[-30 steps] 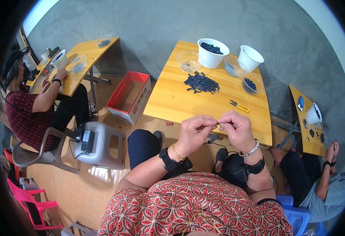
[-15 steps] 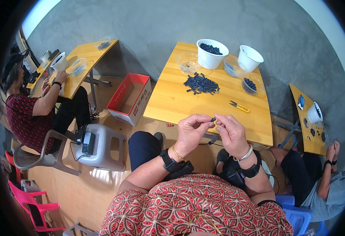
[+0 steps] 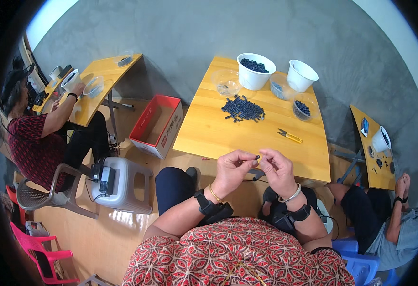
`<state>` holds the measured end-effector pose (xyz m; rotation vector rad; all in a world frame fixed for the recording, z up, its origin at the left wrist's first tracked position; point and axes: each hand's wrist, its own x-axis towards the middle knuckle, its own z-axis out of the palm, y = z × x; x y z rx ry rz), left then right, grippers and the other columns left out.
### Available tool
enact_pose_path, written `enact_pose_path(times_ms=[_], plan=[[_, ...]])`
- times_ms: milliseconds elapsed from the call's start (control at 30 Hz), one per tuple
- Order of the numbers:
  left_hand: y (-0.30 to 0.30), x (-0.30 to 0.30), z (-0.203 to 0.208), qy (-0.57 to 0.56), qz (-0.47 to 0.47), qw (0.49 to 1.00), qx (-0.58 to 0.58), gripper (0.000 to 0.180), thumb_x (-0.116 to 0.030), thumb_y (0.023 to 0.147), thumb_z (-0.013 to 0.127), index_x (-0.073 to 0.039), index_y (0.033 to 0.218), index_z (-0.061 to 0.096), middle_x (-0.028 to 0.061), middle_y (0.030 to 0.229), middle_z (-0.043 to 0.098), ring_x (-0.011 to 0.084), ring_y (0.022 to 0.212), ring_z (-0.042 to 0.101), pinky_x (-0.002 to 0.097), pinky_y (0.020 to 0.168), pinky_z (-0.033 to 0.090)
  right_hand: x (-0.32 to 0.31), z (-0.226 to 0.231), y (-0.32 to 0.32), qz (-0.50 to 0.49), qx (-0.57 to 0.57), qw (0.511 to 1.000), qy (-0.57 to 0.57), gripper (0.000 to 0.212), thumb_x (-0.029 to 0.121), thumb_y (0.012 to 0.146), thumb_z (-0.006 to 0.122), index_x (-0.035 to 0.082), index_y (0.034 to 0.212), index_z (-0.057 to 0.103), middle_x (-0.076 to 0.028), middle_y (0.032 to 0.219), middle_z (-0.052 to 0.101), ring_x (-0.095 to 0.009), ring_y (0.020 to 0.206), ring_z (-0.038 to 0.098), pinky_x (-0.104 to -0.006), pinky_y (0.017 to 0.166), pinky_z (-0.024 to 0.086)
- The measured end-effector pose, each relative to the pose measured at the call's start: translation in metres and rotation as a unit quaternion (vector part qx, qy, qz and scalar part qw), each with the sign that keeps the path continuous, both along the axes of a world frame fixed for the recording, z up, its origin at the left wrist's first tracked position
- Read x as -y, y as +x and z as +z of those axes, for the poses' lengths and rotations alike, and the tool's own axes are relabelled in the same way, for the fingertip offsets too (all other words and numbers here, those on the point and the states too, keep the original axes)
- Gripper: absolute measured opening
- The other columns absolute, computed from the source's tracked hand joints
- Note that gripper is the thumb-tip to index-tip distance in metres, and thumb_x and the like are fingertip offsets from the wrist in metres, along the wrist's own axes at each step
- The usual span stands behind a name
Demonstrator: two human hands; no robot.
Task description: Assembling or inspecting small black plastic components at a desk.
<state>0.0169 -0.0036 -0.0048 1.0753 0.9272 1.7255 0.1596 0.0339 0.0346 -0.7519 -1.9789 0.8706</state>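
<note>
Just off the near edge of the wooden table (image 3: 209, 136), my left hand (image 3: 232, 172) pinches a small dark cylindrical piece (image 3: 257, 157) between thumb and forefinger. My right hand (image 3: 278, 172) is right beside it, thumb and forefinger closed together at the piece's other side. Whatever those right fingertips hold is too small to make out. Beyond my hands, a loose pile of short dark blue-black cylinders (image 3: 243, 108) lies on the tabletop. Yellow-handled thread snips (image 3: 290, 136) rest to the right of the pile, blades pointing left.
At the table's back stand a white tub (image 3: 256, 78) of dark pieces and another white tub (image 3: 302, 76). Clear round containers (image 3: 226, 82) sit nearby, one with dark pieces (image 3: 302, 109). A red-and-white box (image 3: 156, 125) is on the floor. People work at tables on both sides.
My hands stay together in front of the table, fingers slightly shifted around the small piece. The tabletop appears a little lower in view. At left, the other person's hand has moved toward their tub.
</note>
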Motion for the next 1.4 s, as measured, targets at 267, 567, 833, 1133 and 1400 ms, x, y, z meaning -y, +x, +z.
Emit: enact_pose_path(times_ms=[267,567,833,1133,1400], plan=[[-0.004,-0.012,-0.013,-0.048,-0.035,0.998,0.005,0.007,0.001,0.079,0.060,0.002,0.086,0.061,0.0073,0.081,0.063,0.0112,0.071,0.061,0.0225,0.065,0.051,-0.023,-0.014,-0.007,-0.002,-0.002,1.000,-0.010,0.005,-0.001,0.079,0.056,0.000,0.083,0.057,-0.008,0.072,0.059,-0.014,0.064,0.058,-0.0247,0.058,0.046],[-0.038,-0.029,-0.031,-0.160,-0.152,0.955,0.198,0.013,-0.003,0.082,0.057,0.001,0.094,0.059,0.0062,0.080,0.059,0.0132,0.069,0.057,0.0313,0.069,0.054,-0.080,-0.028,-0.025,-0.007,0.076,0.997,-0.018,0.005,0.005,0.077,0.056,0.003,0.080,0.058,-0.012,0.071,0.058,-0.024,0.065,0.057,-0.0310,0.059,0.045],[-0.051,-0.043,-0.037,-0.166,-0.127,0.951,0.227,0.011,-0.005,0.084,0.056,0.000,0.093,0.058,0.0026,0.075,0.056,0.0091,0.064,0.054,0.0298,0.068,0.054,-0.176,-0.063,-0.033,-0.114,0.257,0.955,0.091,0.007,0.009,0.077,0.055,0.004,0.082,0.055,-0.015,0.080,0.058,-0.033,0.076,0.056,-0.0402,0.067,0.045],[-0.057,-0.044,-0.036,-0.150,-0.158,0.948,0.234,0.011,-0.004,0.085,0.052,-0.001,0.095,0.057,0.0051,0.079,0.056,0.0123,0.071,0.054,0.0309,0.068,0.053,-0.181,-0.076,-0.029,-0.099,0.278,0.950,0.103,0.004,0.003,0.074,0.053,0.003,0.078,0.051,-0.015,0.078,0.058,-0.032,0.069,0.056,-0.0379,0.062,0.046],[-0.045,-0.026,-0.006,-0.096,-0.184,0.940,0.271,0.012,-0.007,0.085,0.054,-0.001,0.095,0.058,0.0048,0.080,0.057,0.0125,0.072,0.055,0.0301,0.069,0.052,-0.085,-0.006,-0.014,0.007,0.068,0.989,-0.128,0.005,-0.001,0.079,0.054,-0.001,0.083,0.051,-0.005,0.070,0.055,-0.009,0.064,0.056,-0.0226,0.057,0.045]])
